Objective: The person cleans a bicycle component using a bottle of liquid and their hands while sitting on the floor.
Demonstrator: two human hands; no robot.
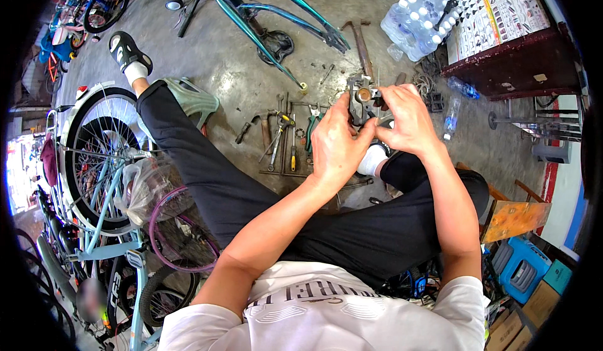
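In the head view, two bare hands meet above the gray concrete floor, a little right of the middle. The left hand pinches the left side of one dark metal bicycle part with a round copper-coloured centre, and the right hand pinches its right side; the thumbs come close together on the near side. The part is held up between the hands, over the floor.

Beyond it lies one long hammer with a brown handle; to the left is a second, shorter hammer with a wooden handle. Between that one and the left hand lie one pair of green-handled pliers, one yellow-and-black-handled screwdriver and several slim metal tools, too crowded to count surely.

One blue-green bicycle frame stands far left of the hands. Far right sits one pack of clear white-capped bottles, with two loose clear plastic bottles nearer. Left are one pale green plastic stool and one purple wheel rim.
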